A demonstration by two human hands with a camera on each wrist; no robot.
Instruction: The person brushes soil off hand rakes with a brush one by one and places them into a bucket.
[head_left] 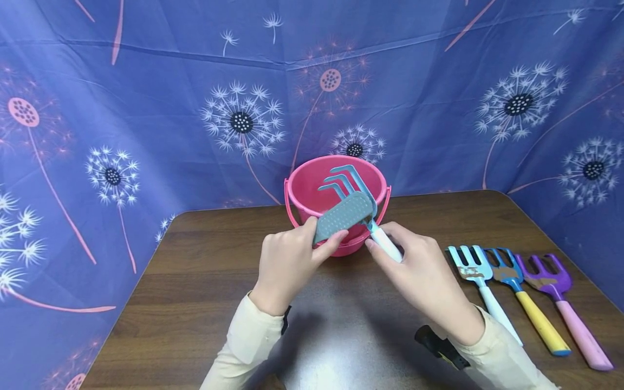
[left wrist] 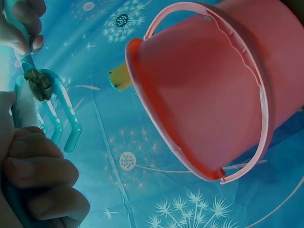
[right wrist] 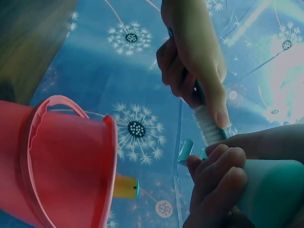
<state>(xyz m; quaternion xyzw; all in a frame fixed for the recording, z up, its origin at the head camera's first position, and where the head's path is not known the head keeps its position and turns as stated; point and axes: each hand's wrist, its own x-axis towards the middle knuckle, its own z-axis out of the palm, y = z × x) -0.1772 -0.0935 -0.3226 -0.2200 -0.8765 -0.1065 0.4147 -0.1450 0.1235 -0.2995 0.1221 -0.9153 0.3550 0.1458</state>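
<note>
My left hand (head_left: 287, 262) grips a grey-green scrubbing brush (head_left: 343, 216), whose dotted back faces the head camera. My right hand (head_left: 421, 273) holds a hand rake (head_left: 387, 245) by its white handle, light-blue tines pointing up and away. The brush lies across the base of the rake's head; white bristles (right wrist: 208, 126) face the rake in the right wrist view. A brown clump of dirt (left wrist: 39, 84) sits near the rake's neck in the left wrist view. Behind both hands stands a pink bucket (head_left: 307, 184), partly hidden by rake and brush.
On the table's right lie a light-blue hand fork (head_left: 492, 303), a blue one with a yellow handle (head_left: 541, 322) and a purple one with a pink handle (head_left: 582, 333), with brown smears on their heads. Past the bucket's rim a yellow handle end (left wrist: 119, 77) shows. Dandelion-print cloth hangs behind.
</note>
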